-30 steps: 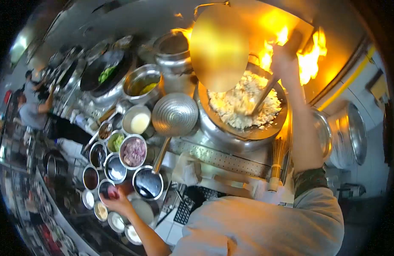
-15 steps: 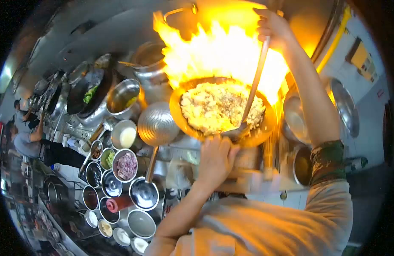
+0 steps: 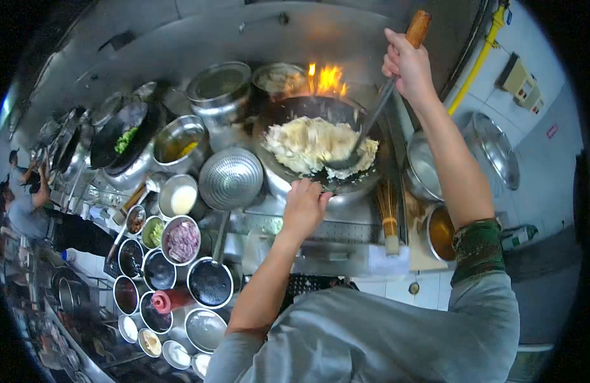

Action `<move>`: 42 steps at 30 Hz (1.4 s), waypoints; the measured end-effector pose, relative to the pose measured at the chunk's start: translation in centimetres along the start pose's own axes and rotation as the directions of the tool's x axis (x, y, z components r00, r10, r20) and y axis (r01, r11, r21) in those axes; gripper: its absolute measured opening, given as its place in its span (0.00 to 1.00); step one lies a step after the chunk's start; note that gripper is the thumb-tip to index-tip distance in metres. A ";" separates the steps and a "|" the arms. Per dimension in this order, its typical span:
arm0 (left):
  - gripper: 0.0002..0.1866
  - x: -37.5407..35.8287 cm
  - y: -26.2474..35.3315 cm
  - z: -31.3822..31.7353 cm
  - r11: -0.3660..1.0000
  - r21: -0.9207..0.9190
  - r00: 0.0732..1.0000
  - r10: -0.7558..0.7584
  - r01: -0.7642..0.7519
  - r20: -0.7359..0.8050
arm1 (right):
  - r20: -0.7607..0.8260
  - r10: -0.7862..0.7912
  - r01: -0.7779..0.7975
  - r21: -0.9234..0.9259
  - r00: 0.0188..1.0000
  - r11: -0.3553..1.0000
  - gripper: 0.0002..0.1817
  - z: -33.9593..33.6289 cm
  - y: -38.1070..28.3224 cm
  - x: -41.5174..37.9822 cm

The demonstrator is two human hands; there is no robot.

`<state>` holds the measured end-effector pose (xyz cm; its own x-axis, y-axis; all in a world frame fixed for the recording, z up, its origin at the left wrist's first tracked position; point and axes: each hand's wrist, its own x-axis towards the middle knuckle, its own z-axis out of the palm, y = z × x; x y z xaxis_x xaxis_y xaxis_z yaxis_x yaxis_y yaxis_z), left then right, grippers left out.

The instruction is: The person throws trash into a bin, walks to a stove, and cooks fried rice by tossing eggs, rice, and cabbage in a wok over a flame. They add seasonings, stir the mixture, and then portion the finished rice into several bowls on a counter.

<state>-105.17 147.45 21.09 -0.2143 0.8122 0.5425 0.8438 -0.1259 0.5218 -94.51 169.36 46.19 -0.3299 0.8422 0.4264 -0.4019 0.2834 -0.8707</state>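
Note:
My left hand (image 3: 306,203) is closed on the near rim of a dark wok (image 3: 279,115) on the stove. A heap of pale, yellowish-white food (image 3: 314,142), partly blurred, fills the wok's middle; its kind is hard to tell. My right hand (image 3: 407,64) is wrapped round the shaft of a long ladle (image 3: 379,113), just below its wooden end. The ladle's bowl dips into the right side of the food. Small orange flames (image 3: 330,80) rise behind the wok's far rim.
A perforated strainer (image 3: 231,179) lies left of the wok, near bowls of chopped purple onion (image 3: 182,241) and seasonings. A bamboo brush (image 3: 388,220) stands at right, beside metal pots (image 3: 426,166). Two people (image 3: 30,207) work at far left, near another wok holding greens (image 3: 125,140).
The big blaze behind the wok has shrunk to small flames, and the orange glow is gone. The food has shifted within the wok. Both hands keep their holds.

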 end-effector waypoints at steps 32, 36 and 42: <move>0.09 -1.2 1.0 1.8 0.997 0.067 0.999 -0.032 0.034 -0.031 | -0.121 0.093 -0.109 -0.130 0.988 0.985 0.14 0.8 5.2 4.2; 0.07 -9.1 -0.3 1.0 0.991 0.120 0.987 -0.079 0.062 0.137 | -0.148 -0.181 0.179 -0.027 0.972 0.984 0.16 0.0 2.6 -1.0; 0.09 -1.4 -0.4 -2.0 0.999 0.036 1.000 -0.009 0.008 0.024 | -0.179 -0.086 0.081 -0.039 0.980 0.996 0.17 0.2 2.3 -1.2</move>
<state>-106.18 145.22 21.45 -0.2101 0.8270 0.5214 0.8592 -0.0982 0.5021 -95.23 168.94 43.73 -0.1356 0.8831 0.4491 -0.3933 0.3681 -0.8425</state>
